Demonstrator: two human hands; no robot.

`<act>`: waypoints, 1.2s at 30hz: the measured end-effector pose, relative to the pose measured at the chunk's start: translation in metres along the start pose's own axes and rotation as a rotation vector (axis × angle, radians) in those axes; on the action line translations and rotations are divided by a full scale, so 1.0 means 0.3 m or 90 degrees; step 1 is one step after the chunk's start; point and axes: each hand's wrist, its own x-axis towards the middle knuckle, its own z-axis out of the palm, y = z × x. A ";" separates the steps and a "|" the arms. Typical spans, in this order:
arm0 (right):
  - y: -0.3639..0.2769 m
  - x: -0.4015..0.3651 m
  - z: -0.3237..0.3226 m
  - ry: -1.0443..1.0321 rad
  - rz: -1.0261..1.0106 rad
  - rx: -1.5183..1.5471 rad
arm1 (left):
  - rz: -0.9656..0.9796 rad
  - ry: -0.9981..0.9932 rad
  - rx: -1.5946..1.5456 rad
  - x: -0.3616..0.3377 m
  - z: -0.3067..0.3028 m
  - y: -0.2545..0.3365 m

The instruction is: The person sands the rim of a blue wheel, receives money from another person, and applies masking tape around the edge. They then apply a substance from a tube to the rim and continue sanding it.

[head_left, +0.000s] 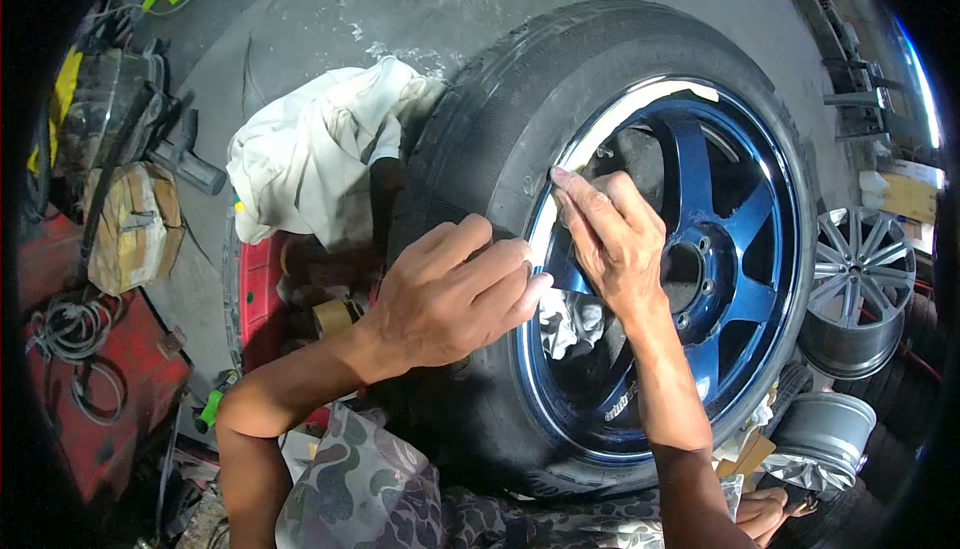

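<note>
A tyre (480, 139) mounted on a blue spoked wheel (690, 164) stands tilted in front of me. Pale masking tape (605, 129) follows the upper left of the wheel's shiny rim lip. My right hand (618, 234) has its fingers bent together, with the tips pressed on the tape at the rim. Just left and below, my left hand (445, 299) is closed, its fingertips pinched at the rim beside the tape's lower stretch. The tape between those fingers is mostly hidden. White crumpled material (570, 324) shows behind the spokes.
A white cloth (315, 144) hangs over a red container (262, 284) left of the tyre. Further left are a taped cardboard box (137, 229), coiled cable (75, 334) and a red case (120, 389). Bare rims (850, 274) and stacked tyres stand at right. Part of another person's foot (765, 514) shows lower right.
</note>
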 end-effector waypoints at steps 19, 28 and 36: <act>-0.010 -0.002 0.004 0.003 0.032 0.007 | -0.005 0.000 0.000 0.000 0.002 0.003; -0.036 0.014 0.006 0.021 0.098 -0.011 | -0.007 -0.015 0.006 0.003 -0.003 0.002; -0.037 0.017 0.004 0.028 0.101 -0.053 | -0.007 -0.010 0.009 0.007 -0.002 0.006</act>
